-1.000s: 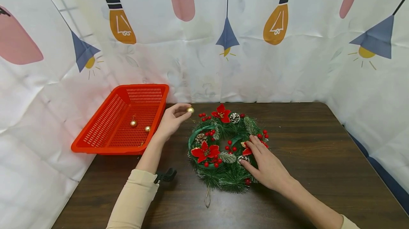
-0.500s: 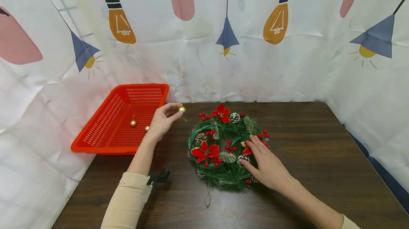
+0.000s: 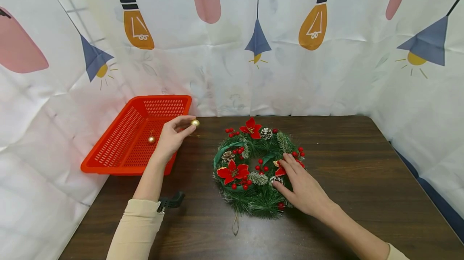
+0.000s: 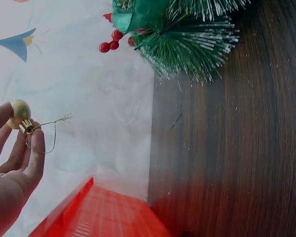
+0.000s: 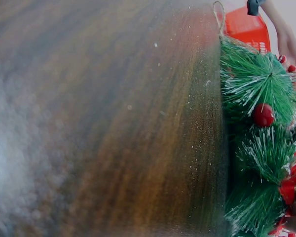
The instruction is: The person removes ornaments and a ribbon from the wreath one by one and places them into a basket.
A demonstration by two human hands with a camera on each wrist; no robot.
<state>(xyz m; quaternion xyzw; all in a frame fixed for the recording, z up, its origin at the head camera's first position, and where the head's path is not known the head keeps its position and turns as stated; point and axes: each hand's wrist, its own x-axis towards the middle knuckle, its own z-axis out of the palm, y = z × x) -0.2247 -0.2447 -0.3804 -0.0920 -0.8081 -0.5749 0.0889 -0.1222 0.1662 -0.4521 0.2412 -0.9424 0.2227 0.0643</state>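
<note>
My left hand (image 3: 172, 135) pinches a small gold bauble (image 3: 195, 123) between thumb and fingertips, raised beside the basket's right rim. In the left wrist view a thin gold string loop (image 4: 55, 138) hangs from the bauble's cap. A green Christmas wreath (image 3: 266, 203) lies on the table, trimmed with red poinsettias (image 3: 233, 172), red berries and pinecones (image 3: 266, 133). On the wreath's right side rests my right hand (image 3: 304, 189), fingers spread and fairly straight, partly covering one poinsettia (image 3: 280, 170).
A red plastic basket (image 3: 108, 170) stands at the table's back left, with another gold bauble (image 3: 151, 140) inside. The dark wooden table (image 3: 362, 179) extends right of the wreath. A twine loop (image 3: 235, 225) sticks out at the wreath's front. A patterned white curtain (image 3: 232, 78) hangs behind.
My left hand has drawn left, away from the wreath and toward the basket, still pinching the bauble. It now hides a second bauble in the basket. The right hand and wreath have stayed put.
</note>
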